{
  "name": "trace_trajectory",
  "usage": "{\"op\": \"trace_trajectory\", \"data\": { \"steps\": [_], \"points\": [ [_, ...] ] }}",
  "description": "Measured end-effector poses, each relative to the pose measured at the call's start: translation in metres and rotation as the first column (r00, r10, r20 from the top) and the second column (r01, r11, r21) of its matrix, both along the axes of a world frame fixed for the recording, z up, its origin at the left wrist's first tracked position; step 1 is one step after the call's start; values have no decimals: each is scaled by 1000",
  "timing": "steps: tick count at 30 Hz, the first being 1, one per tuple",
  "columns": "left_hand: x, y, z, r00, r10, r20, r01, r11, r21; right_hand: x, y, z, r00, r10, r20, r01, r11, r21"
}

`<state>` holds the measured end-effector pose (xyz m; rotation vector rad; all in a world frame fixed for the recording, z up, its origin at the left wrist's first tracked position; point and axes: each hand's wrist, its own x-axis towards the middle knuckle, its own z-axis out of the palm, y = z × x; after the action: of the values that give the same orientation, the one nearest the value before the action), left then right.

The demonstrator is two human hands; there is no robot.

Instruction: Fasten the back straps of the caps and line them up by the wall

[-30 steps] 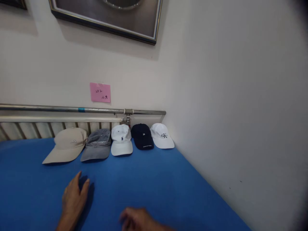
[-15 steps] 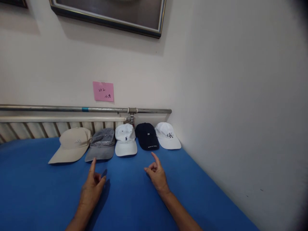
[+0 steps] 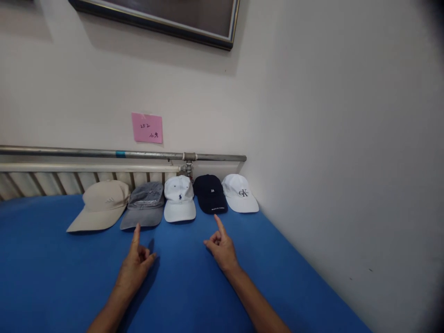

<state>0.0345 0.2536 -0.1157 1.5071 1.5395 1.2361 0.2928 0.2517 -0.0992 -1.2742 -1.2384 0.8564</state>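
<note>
Several caps stand in a row on a blue cloth (image 3: pixel 183 277): a beige cap (image 3: pixel 106 199), a grey cap (image 3: pixel 145 199), a white cap with a small dark emblem (image 3: pixel 179 208), a navy cap (image 3: pixel 210 192) and a white cap with black letters (image 3: pixel 239 196). My left hand (image 3: pixel 137 263) holds nothing, index finger and thumb stretched apart, the other fingers curled. Its fingertip is at the grey cap's brim; contact cannot be made out. Likewise empty, my right hand (image 3: pixel 224 247) points its index finger at the navy cap's brim, thumb held out to the side.
Behind the caps, a metal pipe (image 3: pixel 149 154) and a white pipe (image 3: pixel 86 167) run along the wall above a radiator (image 3: pixel 52 182). A pink note (image 3: pixel 147 128) is stuck on the wall, with a framed picture (image 3: pixel 166 30) higher up. A bare wall (image 3: pixel 340 185) borders the cloth on the right.
The view has shifted slightly. My right hand has moved a little left and closer to the navy cap's brim. Both hands keep their pointing shape, and the caps stay in place.
</note>
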Motion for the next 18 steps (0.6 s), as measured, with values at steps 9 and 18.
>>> {"op": "trace_trajectory", "data": {
  "steps": [9, 18],
  "points": [
    [3, -4, 9, 998, 44, 37, -43, 998, -45, 10, 5, -8, 950, -107, -293, 105, 994, -23],
    [-5, 5, -11, 990, 141, -12, -141, 984, -104, 105, 38, -15, 582, -335, -740, 332, 930, -160]
  ]
}}
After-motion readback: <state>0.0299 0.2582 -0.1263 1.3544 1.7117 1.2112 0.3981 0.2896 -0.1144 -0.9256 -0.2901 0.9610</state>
